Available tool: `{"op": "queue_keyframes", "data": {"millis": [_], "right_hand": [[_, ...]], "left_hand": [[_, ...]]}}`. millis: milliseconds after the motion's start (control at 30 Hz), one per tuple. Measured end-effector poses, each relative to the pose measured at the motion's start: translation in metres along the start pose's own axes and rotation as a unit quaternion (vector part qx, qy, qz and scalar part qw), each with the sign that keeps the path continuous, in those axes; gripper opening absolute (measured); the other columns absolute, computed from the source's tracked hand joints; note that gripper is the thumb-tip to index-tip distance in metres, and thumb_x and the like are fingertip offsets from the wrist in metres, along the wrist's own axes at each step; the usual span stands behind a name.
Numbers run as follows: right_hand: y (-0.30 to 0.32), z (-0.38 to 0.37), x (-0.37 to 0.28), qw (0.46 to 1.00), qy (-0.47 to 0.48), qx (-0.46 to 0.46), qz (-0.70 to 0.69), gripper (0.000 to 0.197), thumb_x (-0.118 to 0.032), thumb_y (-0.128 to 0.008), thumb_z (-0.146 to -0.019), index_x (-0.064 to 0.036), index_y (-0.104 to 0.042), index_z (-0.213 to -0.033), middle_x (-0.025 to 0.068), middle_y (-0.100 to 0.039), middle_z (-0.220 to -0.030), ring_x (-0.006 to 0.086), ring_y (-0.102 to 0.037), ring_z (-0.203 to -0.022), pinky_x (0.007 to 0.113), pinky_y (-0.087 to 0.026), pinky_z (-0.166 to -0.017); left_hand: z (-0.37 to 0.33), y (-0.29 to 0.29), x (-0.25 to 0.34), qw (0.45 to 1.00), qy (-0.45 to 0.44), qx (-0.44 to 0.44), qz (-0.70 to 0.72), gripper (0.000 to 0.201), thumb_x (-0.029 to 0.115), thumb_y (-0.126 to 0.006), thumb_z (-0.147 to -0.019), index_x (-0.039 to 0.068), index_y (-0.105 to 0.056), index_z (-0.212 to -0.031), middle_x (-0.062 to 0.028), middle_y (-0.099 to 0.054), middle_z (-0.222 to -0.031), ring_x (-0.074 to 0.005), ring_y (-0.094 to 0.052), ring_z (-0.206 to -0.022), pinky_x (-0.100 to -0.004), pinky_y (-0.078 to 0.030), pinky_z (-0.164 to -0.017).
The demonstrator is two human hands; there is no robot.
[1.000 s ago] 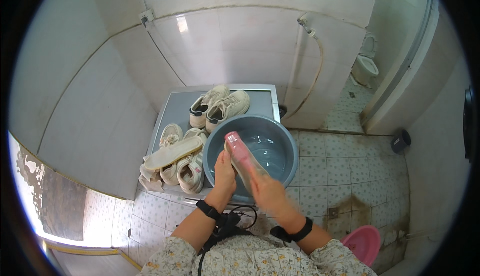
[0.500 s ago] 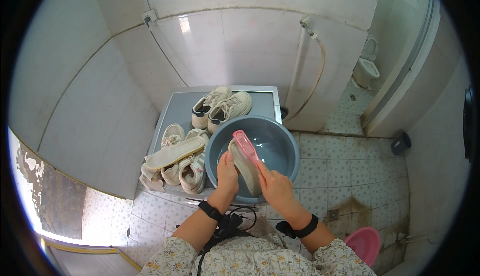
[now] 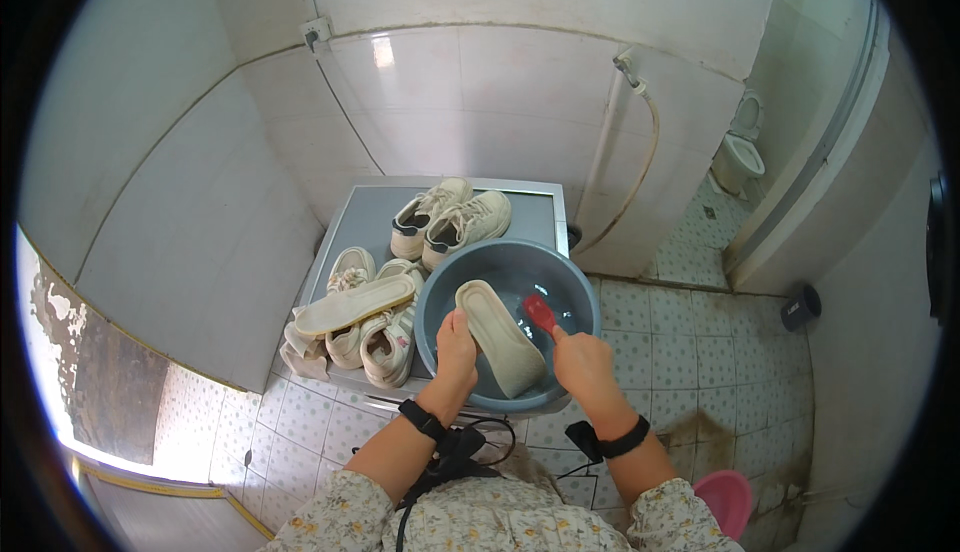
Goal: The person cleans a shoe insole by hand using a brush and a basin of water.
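Note:
A cream insole (image 3: 497, 337) is held over a blue-grey basin (image 3: 428, 352) by my left hand (image 3: 456, 354), whose fingers grip its left edge. In my right hand (image 3: 586, 370) is the handle of a red-pink brush (image 3: 539, 312); its head is over the basin, to the right of the insole and apart from it. Water glints inside the basin. Left of it lie several worn white shoes (image 3: 387, 345), with another pale insole (image 3: 355, 305) resting across them. Behind the basin stands a pair of white lace-up sneakers (image 3: 468, 224).
Basin and shoes sit on a grey-topped machine or cabinet (image 3: 385, 214). A hose hangs from a wall tap (image 3: 627, 70). A pink basin (image 3: 725, 502) is on the tiled floor at the lower right, a dark bin (image 3: 801, 308) by the right wall. Through the doorway is a toilet (image 3: 742, 155).
The brush has come off the insole and moved right and down over the basin with my right hand. The insole's upper face now shows fully. My left hand keeps its grip.

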State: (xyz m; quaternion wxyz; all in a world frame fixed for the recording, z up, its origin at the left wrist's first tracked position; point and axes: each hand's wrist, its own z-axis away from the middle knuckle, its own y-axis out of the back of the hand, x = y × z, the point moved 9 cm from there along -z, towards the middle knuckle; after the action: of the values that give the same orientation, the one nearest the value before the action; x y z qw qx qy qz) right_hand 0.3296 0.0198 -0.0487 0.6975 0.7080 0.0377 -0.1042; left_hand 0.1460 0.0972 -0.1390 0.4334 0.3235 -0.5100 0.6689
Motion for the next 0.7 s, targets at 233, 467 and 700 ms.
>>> {"op": "queue_keyframes", "data": {"millis": [233, 467, 700], "right_hand": [[0.031, 0.015, -0.008, 0.989, 0.03, 0.06, -0.131, 0.027, -0.019, -0.058, -0.087, -0.0117, -0.064, -0.112, 0.0148, -0.065, -0.076, 0.0361, -0.064, -0.072, 0.044, -0.049, -0.06], [0.025, 0.054, -0.053, 0.973, 0.083, 0.113, -0.183, 0.041, -0.017, -0.062, -0.085, -0.0146, -0.056, -0.126, 0.0127, -0.059, -0.073, 0.0334, -0.06, -0.064, 0.043, -0.047, -0.056], [0.016, 0.085, -0.024, 0.964, 0.118, 0.123, -0.203, 0.041, -0.018, -0.061, -0.087, -0.017, -0.056, -0.127, 0.0105, -0.055, -0.069, 0.0324, -0.057, -0.06, 0.042, -0.045, -0.053]], "left_hand": [[-0.005, 0.007, -0.002, 0.997, 0.012, 0.032, 0.063, 0.033, 0.03, -0.034, -0.101, 0.004, -0.049, -0.115, -0.007, -0.059, -0.105, -0.0175, -0.061, -0.091, -0.0333, -0.053, -0.075], [0.006, -0.002, 0.005, 1.0, 0.007, -0.002, 0.03, 0.029, 0.029, -0.033, -0.101, 0.007, -0.05, -0.11, -0.006, -0.057, -0.1, -0.0167, -0.058, -0.088, -0.032, -0.05, -0.077], [0.006, 0.004, 0.011, 0.995, -0.013, 0.033, 0.093, 0.026, 0.026, -0.035, -0.101, 0.005, -0.05, -0.104, -0.0047, -0.054, -0.093, -0.0126, -0.054, -0.082, -0.0284, -0.047, -0.07]]}}
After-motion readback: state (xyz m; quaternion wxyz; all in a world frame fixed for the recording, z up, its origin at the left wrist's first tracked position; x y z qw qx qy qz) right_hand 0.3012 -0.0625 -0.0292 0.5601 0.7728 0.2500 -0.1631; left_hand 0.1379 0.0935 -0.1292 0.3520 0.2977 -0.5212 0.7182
